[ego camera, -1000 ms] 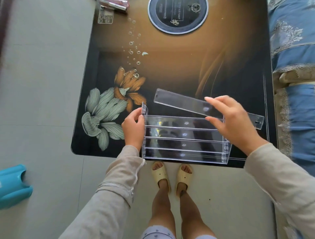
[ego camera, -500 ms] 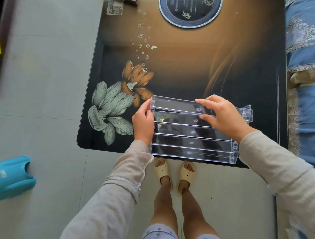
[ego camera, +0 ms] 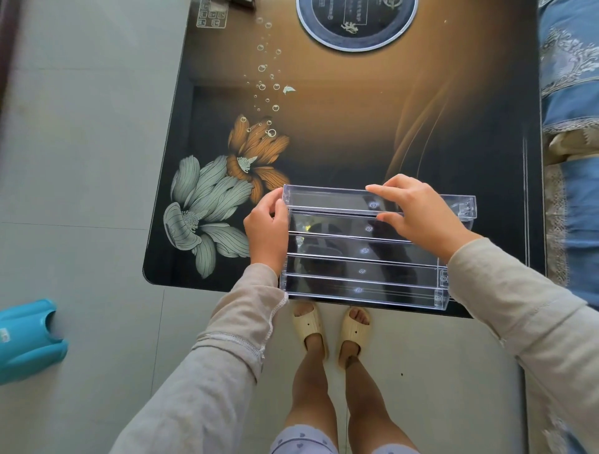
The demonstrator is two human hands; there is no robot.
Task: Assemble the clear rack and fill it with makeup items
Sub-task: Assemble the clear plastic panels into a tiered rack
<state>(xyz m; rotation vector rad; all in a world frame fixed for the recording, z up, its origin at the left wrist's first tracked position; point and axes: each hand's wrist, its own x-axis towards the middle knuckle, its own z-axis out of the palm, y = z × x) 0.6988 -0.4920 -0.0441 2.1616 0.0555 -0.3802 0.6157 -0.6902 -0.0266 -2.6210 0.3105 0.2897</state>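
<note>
The clear rack lies at the near edge of the dark flower-printed table, with several stepped transparent tiers. A clear top tier strip sits along the rack's far edge, lined up with its side walls. My left hand grips the rack's left side wall. My right hand pinches the top strip near its middle-right, thumb in front and fingers over the far edge. No makeup items lie within the rack.
A round black plate is set into the table's far side. Small items lie at the far left corner, mostly cut off. A blue plastic object sits on the floor to the left. Blue patterned fabric borders the table's right.
The top strip was held tilted above the rack by my right hand; now it lies level against the rack's far edge. My left hand has stayed on the left wall.
</note>
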